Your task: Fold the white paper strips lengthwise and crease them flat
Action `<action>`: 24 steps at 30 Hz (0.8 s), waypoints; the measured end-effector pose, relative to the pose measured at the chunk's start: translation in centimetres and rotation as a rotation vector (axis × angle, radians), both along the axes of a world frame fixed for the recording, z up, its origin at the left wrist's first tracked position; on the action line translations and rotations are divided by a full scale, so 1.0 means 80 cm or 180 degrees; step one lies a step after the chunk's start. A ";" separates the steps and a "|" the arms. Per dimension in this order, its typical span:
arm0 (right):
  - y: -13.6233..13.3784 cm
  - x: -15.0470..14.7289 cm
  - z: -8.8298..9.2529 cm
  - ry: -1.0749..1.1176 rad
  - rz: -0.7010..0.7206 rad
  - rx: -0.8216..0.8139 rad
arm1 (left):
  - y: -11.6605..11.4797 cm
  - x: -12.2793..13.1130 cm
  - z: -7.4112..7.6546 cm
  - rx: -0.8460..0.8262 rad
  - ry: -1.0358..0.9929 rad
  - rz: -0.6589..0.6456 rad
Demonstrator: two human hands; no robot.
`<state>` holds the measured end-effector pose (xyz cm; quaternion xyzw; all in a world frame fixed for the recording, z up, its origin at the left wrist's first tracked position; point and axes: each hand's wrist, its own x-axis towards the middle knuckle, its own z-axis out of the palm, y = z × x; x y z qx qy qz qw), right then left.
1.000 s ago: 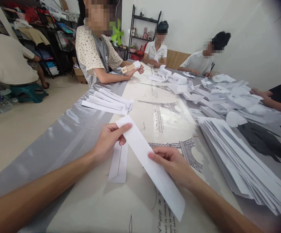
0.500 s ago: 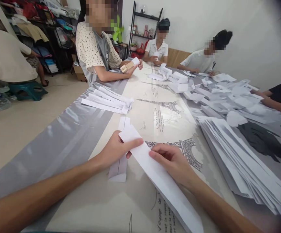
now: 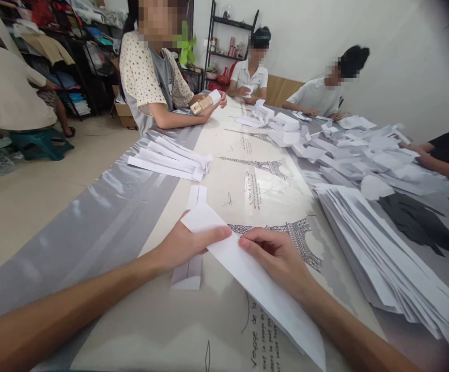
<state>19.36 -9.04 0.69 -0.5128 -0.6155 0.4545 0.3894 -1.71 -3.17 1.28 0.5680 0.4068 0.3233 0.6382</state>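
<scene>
A long white folded paper strip (image 3: 255,274) slants across the middle of the table, held in both hands. My left hand (image 3: 189,237) grips it near its far end, thumb on top and fingers hidden underneath. My right hand (image 3: 274,253) pinches its right edge between thumb and fingertips, close to the left thumb. The strip's near end reaches toward the table's front. Partly beneath my left hand lies another folded white paper piece (image 3: 187,276) with a dark line along its middle.
A stack of long white papers (image 3: 387,263) lies at right, beside a dark cloth-like item (image 3: 414,222). Behind it spreads a heap of folded papers (image 3: 364,150). Several paper strips (image 3: 170,157) lie at left. Other people sit around the table; one holds a wooden block (image 3: 203,106).
The strip's far end has shifted slightly left and down and looks flatter and wider. Both hands keep their hold, the right thumb sliding barely along the edge.
</scene>
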 end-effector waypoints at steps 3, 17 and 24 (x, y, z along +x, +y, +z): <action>-0.001 0.002 0.005 0.0168 0.0161 -0.0240 | 0.015 -0.003 -0.002 0.0012 -0.0476 0.0694; 0.000 0.001 0.003 0.0169 0.0104 -0.0502 | 0.019 -0.007 -0.002 -0.0070 -0.0499 0.0369; 0.001 0.009 0.005 0.0099 0.0281 -0.0484 | 0.054 -0.020 0.007 -0.0036 -0.0984 0.1158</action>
